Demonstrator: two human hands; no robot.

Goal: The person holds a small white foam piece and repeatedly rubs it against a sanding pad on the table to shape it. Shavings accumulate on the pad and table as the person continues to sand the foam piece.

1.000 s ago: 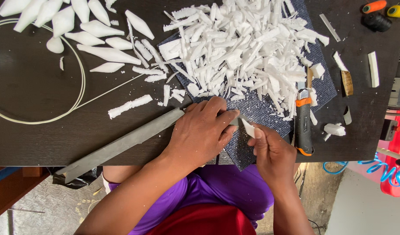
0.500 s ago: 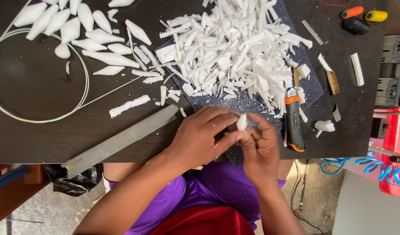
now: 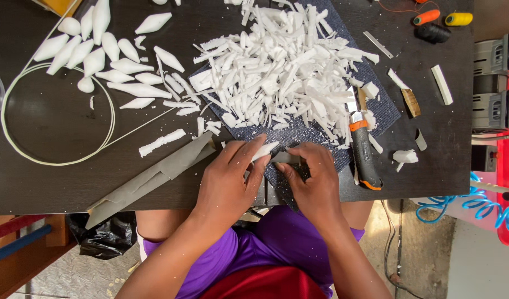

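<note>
White foam piece pinched in my left hand fingers; right hand closed on small grey blade, touching foam, above blue mat.

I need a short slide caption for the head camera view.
Two hands, left hand and right hand, hold a white foam piece beside a shavings pile.

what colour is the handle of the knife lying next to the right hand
The knife handle is dark grey with orange ends, seen in the head view.

Dark wooden table, concrete floor
</note>
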